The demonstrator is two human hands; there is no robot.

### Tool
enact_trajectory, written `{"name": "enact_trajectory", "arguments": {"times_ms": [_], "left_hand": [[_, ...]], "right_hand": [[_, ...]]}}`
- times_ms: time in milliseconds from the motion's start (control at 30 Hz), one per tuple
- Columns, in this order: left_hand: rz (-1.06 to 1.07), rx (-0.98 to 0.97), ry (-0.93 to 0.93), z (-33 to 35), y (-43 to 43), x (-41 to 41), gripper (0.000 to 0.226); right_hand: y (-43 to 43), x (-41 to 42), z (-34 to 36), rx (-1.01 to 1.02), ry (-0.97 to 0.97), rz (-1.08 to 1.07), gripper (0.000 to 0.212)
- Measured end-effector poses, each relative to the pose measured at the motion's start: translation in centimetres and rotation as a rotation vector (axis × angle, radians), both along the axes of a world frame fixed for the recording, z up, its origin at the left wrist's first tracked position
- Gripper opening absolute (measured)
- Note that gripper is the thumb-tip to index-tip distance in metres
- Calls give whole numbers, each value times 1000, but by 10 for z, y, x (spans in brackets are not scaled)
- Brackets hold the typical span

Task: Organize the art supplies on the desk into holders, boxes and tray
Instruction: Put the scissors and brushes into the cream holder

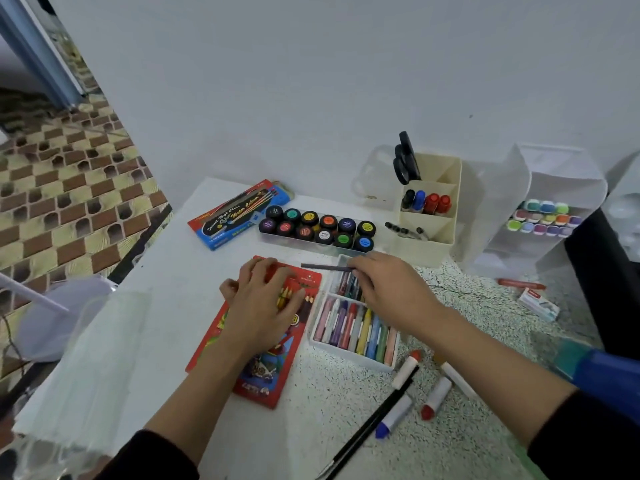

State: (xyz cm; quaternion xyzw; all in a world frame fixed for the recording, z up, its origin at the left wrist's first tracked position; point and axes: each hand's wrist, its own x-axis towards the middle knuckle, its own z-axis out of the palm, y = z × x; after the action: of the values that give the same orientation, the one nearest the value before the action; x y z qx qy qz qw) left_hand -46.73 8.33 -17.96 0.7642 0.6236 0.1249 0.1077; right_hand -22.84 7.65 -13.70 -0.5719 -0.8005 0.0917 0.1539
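Placing a dark purple stick (325, 267) into the white divided box (349, 355): the right hand (388, 289) pinches it by one end and holds it level, just above the box's far compartment, where other dark sticks lie. It appears crosswise to them. Judgement: turn it parallel first, lower it, and release low so it cannot roll onto the desk (329, 427). The left hand (263, 306) rests flat, fingers spread, on the red coloured-pencil pack (263, 375) just beside the box, and could steady the box.

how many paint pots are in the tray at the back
12 paint pots, in two rows of six in the clear tray, between the blue watercolour box and the cream holder. None appear hidden.
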Motion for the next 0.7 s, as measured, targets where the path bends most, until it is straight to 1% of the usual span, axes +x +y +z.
{"name": "enact_trajectory", "arguments": {"times_ms": [67,133,233,333,433,533,600,700], "left_hand": [[-5,22,-47,0,-2,-1,42],[4,18,-151,2,-2,-1,33],[-9,-6,-284,4,-2,-5,26],[-38,-46,-348,6,-3,-7,27],[-29,-44,-333,4,-1,-8,21],[21,-23,-323,6,0,-10,36],[73,3,-241,5,-2,-12,43],[109,-27,-111,-1,-6,-13,58]], "right_hand": [[9,-4,0,-37,-92,14,28],[15,-7,-1,-48,-149,46,33],[22,-12,-3,-41,-171,71,38],[31,-17,-2,-52,-200,101,50],[39,-27,2,-55,-245,166,55],[48,-35,2,-38,-264,221,58],[53,-38,1,-34,-258,239,56],[54,-41,-2,25,-240,253,55]]}}
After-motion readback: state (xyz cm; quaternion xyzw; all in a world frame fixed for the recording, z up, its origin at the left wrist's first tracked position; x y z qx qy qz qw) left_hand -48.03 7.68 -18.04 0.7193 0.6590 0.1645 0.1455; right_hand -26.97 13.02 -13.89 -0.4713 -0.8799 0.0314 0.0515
